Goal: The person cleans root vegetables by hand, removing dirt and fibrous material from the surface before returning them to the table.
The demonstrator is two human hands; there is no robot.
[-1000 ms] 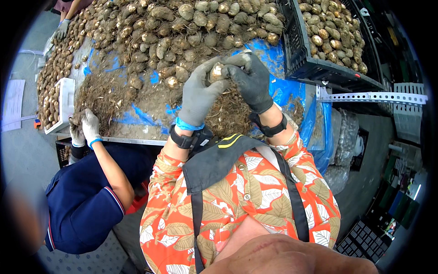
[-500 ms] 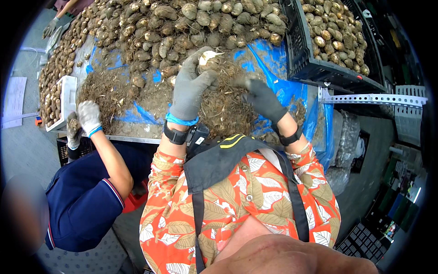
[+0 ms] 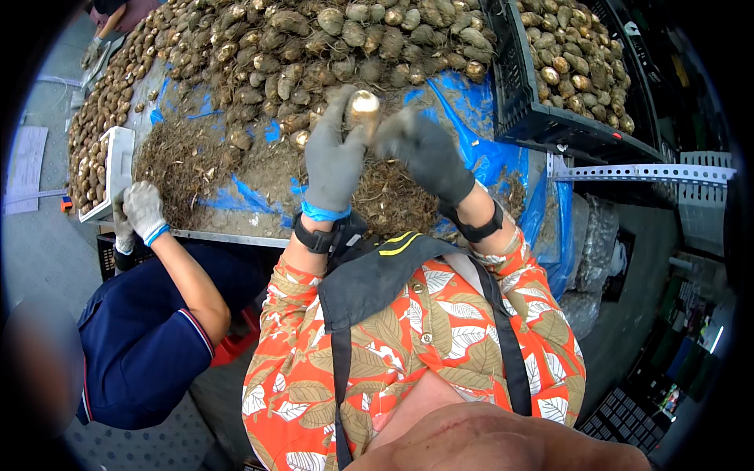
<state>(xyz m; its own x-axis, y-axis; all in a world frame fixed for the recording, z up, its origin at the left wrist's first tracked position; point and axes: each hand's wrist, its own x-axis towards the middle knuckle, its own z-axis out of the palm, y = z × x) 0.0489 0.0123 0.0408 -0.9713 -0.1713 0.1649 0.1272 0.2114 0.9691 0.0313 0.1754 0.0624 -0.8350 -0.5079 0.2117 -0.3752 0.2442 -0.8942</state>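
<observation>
A taro corm (image 3: pixel 364 108) with a pale cut end and brown skin stands up in my grey-gloved left hand (image 3: pixel 331 153), held between thumb and fingers. Close at its right, my right hand (image 3: pixel 430 155), in a dark grey glove, has its fingertips turned toward the corm. Motion smears those fingers, so I cannot see whether they touch it or hold anything. Below both hands lies a heap of brown root fibres (image 3: pixel 393 196). Just beyond them rises a large pile of hairy, unpeeled taro (image 3: pixel 361 39).
A black crate (image 3: pixel 518 118) full of taro stands at the far right, by a perforated metal strip (image 3: pixel 644 171). Blue plastic sheeting (image 3: pixel 479 145) covers part of the table. At left, a co-worker's white-gloved hands (image 3: pixel 143 210) are near a white crate (image 3: pixel 118 169) of taro.
My right hand has moved left, up to the corm. The corm has turned more upright in my left hand. The co-worker's hands have shifted slightly left and closer together.
</observation>
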